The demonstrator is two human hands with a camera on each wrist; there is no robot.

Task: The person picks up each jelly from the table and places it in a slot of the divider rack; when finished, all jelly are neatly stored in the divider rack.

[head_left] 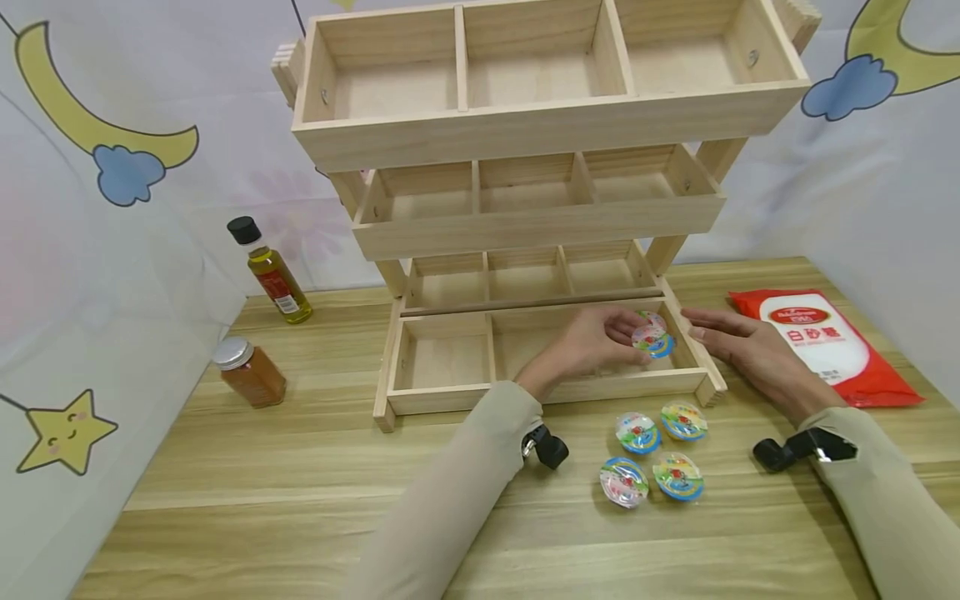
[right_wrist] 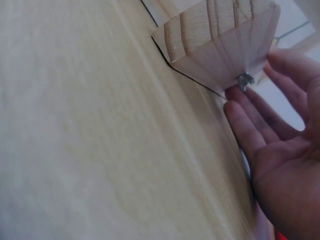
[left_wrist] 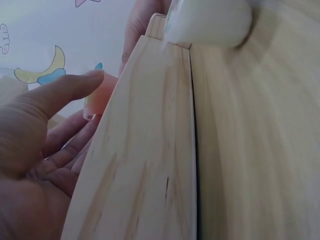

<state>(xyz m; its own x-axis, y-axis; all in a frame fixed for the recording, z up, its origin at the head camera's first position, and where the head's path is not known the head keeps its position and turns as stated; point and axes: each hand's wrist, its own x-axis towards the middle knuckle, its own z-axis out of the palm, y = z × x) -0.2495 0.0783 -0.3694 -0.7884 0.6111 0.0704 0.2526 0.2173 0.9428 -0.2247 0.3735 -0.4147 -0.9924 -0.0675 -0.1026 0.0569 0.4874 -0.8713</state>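
My left hand (head_left: 592, 342) reaches into the right part of the rack's lowest tray (head_left: 585, 389). Its thumb and fingers pinch a small jelly cup (head_left: 655, 342) with a printed lid; the left wrist view shows this jelly cup (left_wrist: 102, 95) as pinkish orange. Another jelly cup (head_left: 651, 320) is just behind it, partly covered. Outside the tray's right end, my right hand (head_left: 761, 354) holds nothing. In the right wrist view its extended fingers (right_wrist: 245, 122) rest near the wooden foot (right_wrist: 225, 45) with a metal wing nut.
Several jelly cups (head_left: 678, 477) lie in front of the rack (head_left: 547, 133), whose upper tiers overhang the lowest tray. A red and white sugar bag (head_left: 825, 342) lies at right. An oil bottle (head_left: 279, 279) and a silver-lidded jar (head_left: 251, 372) stand at left.
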